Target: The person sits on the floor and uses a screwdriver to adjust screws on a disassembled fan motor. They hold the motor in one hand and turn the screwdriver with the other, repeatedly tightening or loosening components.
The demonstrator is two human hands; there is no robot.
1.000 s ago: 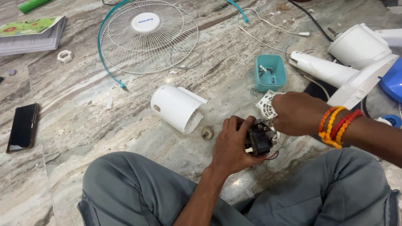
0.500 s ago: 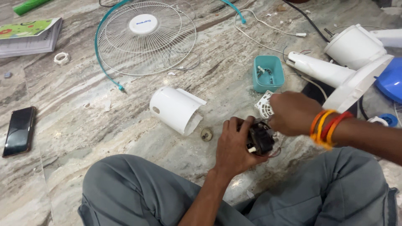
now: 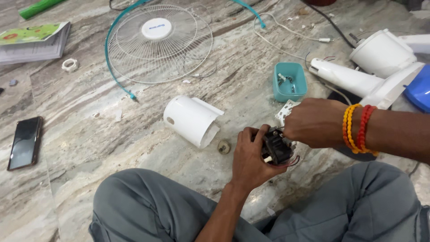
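Sitting cross-legged on a marble floor (image 3: 89, 134), a person holds a small black fan motor (image 3: 277, 147) low in front of the knees. The left hand (image 3: 249, 157) is clenched around the motor from below and behind, its fingers wrapped over the dark body; that grip looks firm. The right hand (image 3: 316, 122), with orange and red thread bands at the wrist, comes in from above and closes its fingertips on the motor's top edge, though whether it pinches a part or only presses there is hidden by the knuckles.

Judging by its look, the motor is compact, stiff and fairly heavy for its size, with thin red wires (image 3: 292, 162) trailing beneath that could snag or tear; the solid casing seems the safe place to hold, not the leads.

Just left of the motor lies a small round knob (image 3: 223, 146), and beyond that a white cylindrical housing (image 3: 190, 120) on its side. Above the motor sits a teal tray (image 3: 290, 81) of small parts. Well up and left of the motor lies the wire fan guard (image 3: 159, 42); far to its left, a black phone (image 3: 25, 142).
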